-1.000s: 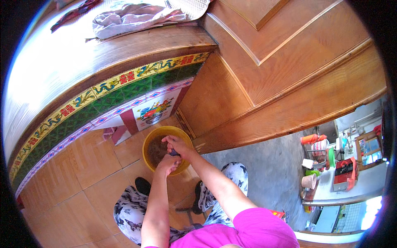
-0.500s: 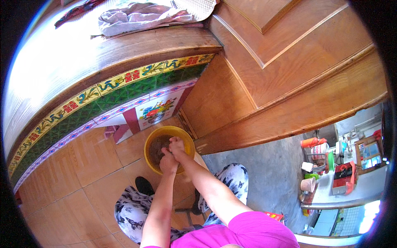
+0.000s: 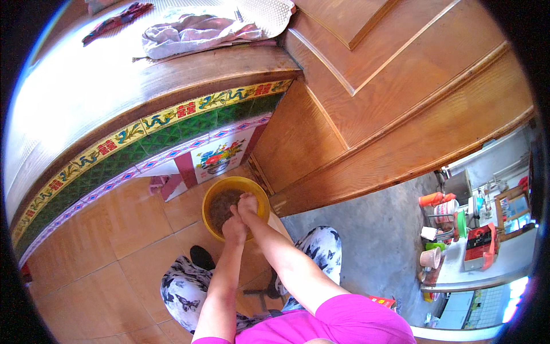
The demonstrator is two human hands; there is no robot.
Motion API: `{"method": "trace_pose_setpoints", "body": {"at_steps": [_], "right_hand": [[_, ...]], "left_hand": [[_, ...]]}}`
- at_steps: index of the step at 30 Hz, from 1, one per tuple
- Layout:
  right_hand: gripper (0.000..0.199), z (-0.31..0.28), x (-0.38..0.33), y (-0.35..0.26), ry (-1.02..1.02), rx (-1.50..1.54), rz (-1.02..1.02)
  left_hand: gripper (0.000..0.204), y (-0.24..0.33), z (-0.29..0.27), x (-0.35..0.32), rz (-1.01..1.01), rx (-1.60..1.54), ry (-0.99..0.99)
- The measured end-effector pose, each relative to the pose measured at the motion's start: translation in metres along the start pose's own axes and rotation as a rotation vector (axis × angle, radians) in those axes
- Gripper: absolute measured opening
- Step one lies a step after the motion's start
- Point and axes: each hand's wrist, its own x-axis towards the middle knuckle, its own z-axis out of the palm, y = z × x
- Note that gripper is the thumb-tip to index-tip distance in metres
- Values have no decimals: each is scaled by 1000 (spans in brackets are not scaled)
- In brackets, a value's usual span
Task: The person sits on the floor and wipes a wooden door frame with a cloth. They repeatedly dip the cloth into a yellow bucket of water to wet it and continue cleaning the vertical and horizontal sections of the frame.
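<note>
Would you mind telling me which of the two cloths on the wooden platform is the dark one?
The small reddish-dark cloth at far left; the larger bundle beside it is pale lilac-white.

The yellow basin (image 3: 260,198) is looking like smooth, slightly glossy plastic, holding a wet, grainy brown mass (image 3: 220,205). The floor tiles (image 3: 109,229) are showing a glazed orange sheen. The wooden panels (image 3: 401,109) are shining with varnish. The tiled band (image 3: 172,123) is gleaming, glazed ceramic. A crumpled cloth (image 3: 189,35) is lying soft and matt.
</note>
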Motion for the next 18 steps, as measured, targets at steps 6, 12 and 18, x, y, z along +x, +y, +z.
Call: {"method": "trace_pose_setpoints", "body": {"at_steps": [6,12,18], "right_hand": [[15,-18,-25,-22,-19,79,-77],[23,-27,-1,-5,-342,726,283],[36,-82,-35,-27,-580,955,206]], "left_hand": [[52,-12,0,9,-85,-31,-95],[50,24,-52,-4,23,49,-45],[66,41,-100,-17,228,121,30]]}}
